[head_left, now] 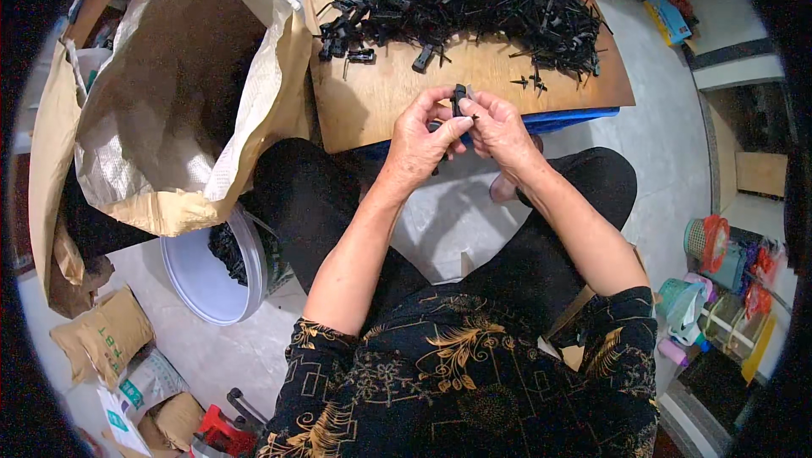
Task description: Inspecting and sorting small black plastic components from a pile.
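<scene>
My left hand [420, 138] and my right hand [501, 126] meet in front of the wooden board's near edge. Both are closed around a small black plastic part [458, 94], which stands roughly upright between the fingertips. A thin dark tip pokes out by my right thumb; whether it is a separate piece, I cannot tell. Further dark bits show under my left fingers, mostly hidden. Beyond my hands, a large heap of similar black plastic parts [474, 14] with thin prongs covers the far side of the wooden board [364, 107].
At the left stands a wide-mouthed paper sack [182, 213] with a pale lining. Below it, a white bucket [178, 276] holds black parts. Brown packages [106, 335] lie at the lower left. A blue box [668, 18] and shelves of household items flank the right side.
</scene>
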### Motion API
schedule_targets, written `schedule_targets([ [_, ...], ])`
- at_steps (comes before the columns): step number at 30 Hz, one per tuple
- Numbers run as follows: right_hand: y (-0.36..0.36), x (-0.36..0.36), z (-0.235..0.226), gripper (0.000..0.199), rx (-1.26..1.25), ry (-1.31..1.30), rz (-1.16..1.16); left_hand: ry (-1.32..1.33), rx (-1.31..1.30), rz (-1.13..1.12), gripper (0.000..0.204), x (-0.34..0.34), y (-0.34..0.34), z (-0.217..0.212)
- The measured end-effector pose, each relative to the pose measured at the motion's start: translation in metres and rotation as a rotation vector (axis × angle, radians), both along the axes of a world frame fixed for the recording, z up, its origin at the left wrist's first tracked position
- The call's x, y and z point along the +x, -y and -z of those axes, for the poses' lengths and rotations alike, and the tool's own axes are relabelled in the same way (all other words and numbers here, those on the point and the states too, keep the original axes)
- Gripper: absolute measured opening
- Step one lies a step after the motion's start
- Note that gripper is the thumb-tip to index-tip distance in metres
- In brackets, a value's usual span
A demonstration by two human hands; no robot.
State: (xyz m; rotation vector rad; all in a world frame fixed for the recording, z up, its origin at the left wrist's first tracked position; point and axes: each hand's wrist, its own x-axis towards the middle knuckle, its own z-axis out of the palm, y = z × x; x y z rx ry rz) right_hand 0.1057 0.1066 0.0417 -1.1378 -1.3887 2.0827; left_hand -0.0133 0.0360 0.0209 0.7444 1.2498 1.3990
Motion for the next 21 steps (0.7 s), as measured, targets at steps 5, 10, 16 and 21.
schedule_targets([
  [5, 0.001, -0.001, 0.0, 0.021, 0.02, 0.034, -0.007, -0.042, 0.009, 0.002, 0.036, -0.001, 0.0, -0.002],
  [10, 0.003, -0.001, 0.01, 0.021, 0.044, 0.013, -0.035, -0.248, 0.058, -0.072, 0.024, 0.004, 0.0, 0.002],
  [16, 0.004, -0.005, 0.008, 0.025, 0.091, -0.023, -0.044, -0.102, 0.058, -0.111, 0.023, 0.001, -0.001, -0.002],
  [21, 0.001, -0.009, 0.015, 0.033, 0.257, -0.001, -0.083, -0.079, 0.075, -0.15, 0.024, -0.001, -0.001, 0.001],
])
